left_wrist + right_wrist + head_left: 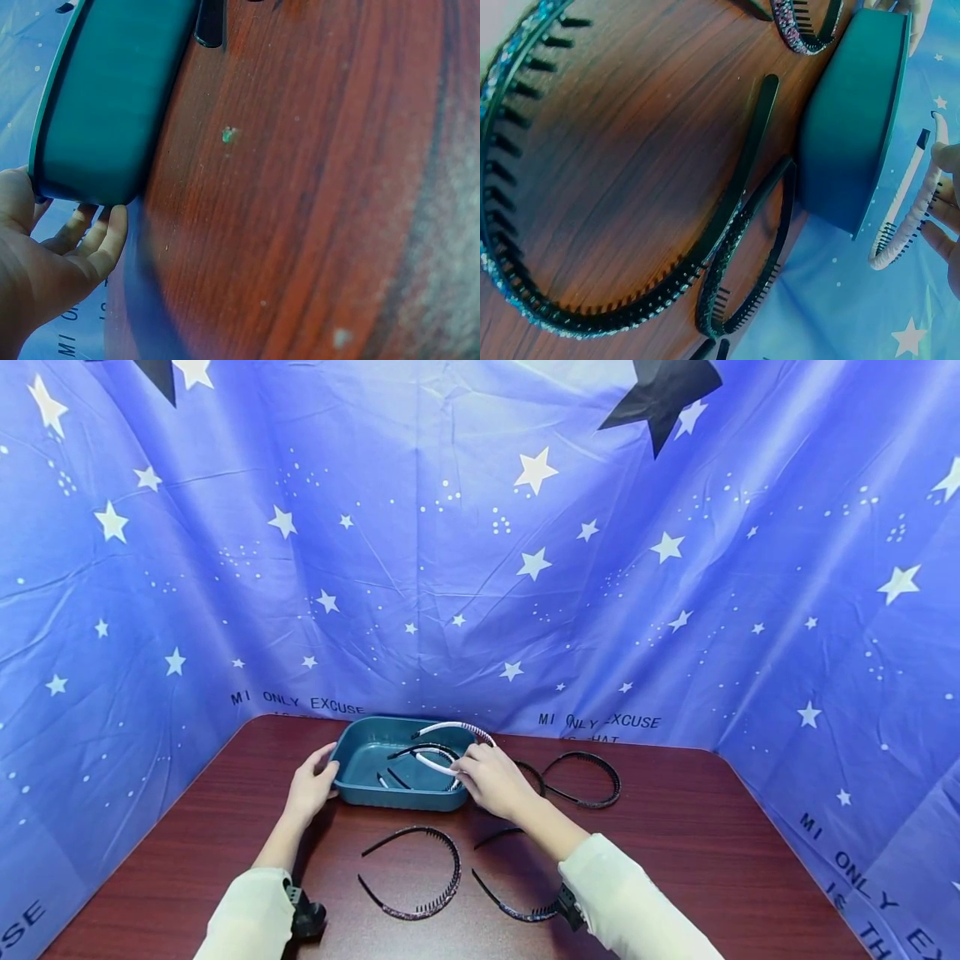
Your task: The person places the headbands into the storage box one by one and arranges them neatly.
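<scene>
A white headband [450,724] with comb teeth is held in my right hand [491,781] over the right end of a teal basin [405,797]. In the right wrist view, fingers pinch one arm of the white headband [909,231]. My left hand [309,787] grips the basin's left end; the left wrist view shows its thumb at the rim and fingers against the outer wall of the basin [105,105]. Inside lie a black headband [405,750] and other dark and white headband tips, partly hidden by the right hand and the white headband.
A pink-glitter headband [401,912] lies in front of the basin on the dark red table [187,852]. Beneath my right forearm is a blue-glitter headband [517,914], partly covered. Dark headbands [617,781] lie right of the basin. A starry blue cloth [420,568] encloses the table.
</scene>
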`<state>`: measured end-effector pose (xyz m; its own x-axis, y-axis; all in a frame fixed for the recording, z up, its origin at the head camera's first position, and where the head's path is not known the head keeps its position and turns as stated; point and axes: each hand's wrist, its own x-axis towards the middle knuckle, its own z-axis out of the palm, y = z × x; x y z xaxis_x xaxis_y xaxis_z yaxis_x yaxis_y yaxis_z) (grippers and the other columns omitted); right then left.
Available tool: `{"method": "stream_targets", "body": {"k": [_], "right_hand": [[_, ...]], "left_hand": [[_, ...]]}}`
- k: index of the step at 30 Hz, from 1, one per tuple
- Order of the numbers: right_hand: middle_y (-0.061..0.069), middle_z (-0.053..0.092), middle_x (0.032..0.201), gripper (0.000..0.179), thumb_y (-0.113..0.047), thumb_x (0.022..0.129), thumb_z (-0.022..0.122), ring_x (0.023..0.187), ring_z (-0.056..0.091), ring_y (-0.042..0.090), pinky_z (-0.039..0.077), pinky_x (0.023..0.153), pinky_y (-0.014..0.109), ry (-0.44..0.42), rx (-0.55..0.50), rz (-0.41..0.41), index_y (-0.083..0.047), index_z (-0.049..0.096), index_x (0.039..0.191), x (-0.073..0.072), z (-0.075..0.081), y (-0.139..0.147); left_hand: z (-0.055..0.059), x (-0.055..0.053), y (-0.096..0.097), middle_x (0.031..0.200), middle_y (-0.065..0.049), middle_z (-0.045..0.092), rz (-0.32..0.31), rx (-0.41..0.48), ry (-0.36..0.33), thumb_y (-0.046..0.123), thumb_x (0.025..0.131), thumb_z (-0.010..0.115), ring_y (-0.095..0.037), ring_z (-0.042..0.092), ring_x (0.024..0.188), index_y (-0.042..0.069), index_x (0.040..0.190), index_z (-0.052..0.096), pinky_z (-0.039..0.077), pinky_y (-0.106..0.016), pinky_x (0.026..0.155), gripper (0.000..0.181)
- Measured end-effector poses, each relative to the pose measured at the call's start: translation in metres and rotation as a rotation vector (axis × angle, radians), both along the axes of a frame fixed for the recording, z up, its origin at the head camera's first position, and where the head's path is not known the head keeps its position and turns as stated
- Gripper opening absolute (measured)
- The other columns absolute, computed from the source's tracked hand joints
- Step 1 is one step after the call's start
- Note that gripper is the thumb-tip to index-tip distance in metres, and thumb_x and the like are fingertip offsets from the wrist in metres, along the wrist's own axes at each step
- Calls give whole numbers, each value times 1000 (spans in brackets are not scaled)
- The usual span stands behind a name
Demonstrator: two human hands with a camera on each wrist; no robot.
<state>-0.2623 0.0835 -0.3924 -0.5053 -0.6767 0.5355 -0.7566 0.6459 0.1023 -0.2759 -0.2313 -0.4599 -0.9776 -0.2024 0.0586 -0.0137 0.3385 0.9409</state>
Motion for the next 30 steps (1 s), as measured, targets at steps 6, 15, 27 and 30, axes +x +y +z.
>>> {"method": "stream_targets", "body": {"k": [6, 15, 27, 30], "right_hand": [[-4, 59, 82, 8, -18, 85, 67, 77, 54, 13, 46, 71, 27, 9, -4, 12, -16, 71, 91, 3, 2, -8], [-5, 60, 83, 8, -19, 85, 67, 77, 54, 12, 45, 69, 26, 18, 12, 23, -17, 71, 92, 4, 2, -21], [-6, 61, 86, 9, -20, 88, 63, 81, 55, 11, 46, 73, 26, -18, 43, -16, -19, 71, 94, 4, -7, -33], [-6, 61, 87, 10, -20, 88, 63, 82, 55, 11, 46, 74, 26, -24, 42, -25, -19, 71, 95, 3, -10, -35]], "left_hand": [[0, 1, 1, 126, -31, 48, 0, -2, 1, 16, 97, 41, -39, 57, 104, 6, 142, 37, 58, -39, 76, 46], [1, 1, 0, 125, -31, 49, 1, -20, 7, 15, 97, 40, -36, 58, 101, 6, 143, 36, 59, -38, 75, 46], [1, 1, 0, 125, -30, 49, 2, -16, 3, 16, 97, 41, -34, 58, 100, 7, 143, 37, 59, -36, 74, 46], [0, 1, 0, 125, -31, 50, 3, -16, 7, 15, 97, 41, -34, 59, 98, 6, 142, 37, 59, -36, 73, 46]]}}
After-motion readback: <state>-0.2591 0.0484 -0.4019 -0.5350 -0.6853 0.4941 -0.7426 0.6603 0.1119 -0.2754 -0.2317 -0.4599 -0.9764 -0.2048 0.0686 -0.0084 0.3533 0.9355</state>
